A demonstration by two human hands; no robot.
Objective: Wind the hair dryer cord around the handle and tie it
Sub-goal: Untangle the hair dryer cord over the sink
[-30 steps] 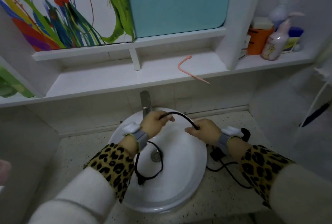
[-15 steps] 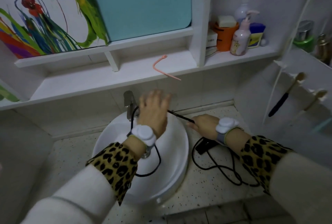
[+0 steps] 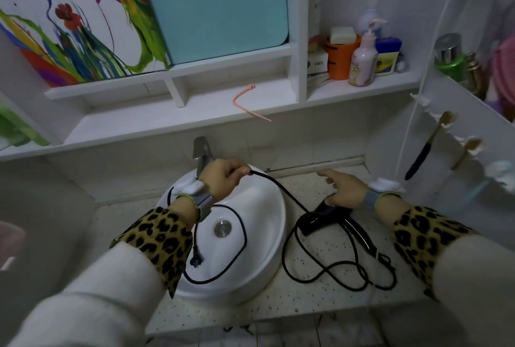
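Listener: where is the hair dryer, and what do the hands have?

Operator: I see the black hair dryer (image 3: 320,217) lying on the speckled counter (image 3: 320,302), just right of the white sink (image 3: 262,207). My right hand (image 3: 345,190) rests on top of it with fingers straight, not clasped round it. My left hand (image 3: 223,179) pinches the cord (image 3: 278,188) between thumb and fingertips above the basin, near the faucet (image 3: 202,151).

Listener: and the rest of the cord?

Operator: One stretch runs from the pinch down to the dryer. Loose loops lie on the counter beside the handle (image 3: 359,232). Another loop sags into the basin, and the plug (image 3: 196,259) hangs below my left sleeve. I see no turns round the handle yet.

Listener: how would you go on well?

Operator: I judge I should close the right hand on the dryer body, leave the handle bare, and lay turns side by side from the cord's root. The left hand should feed slack so nothing kinks, keeping enough tail for the tie
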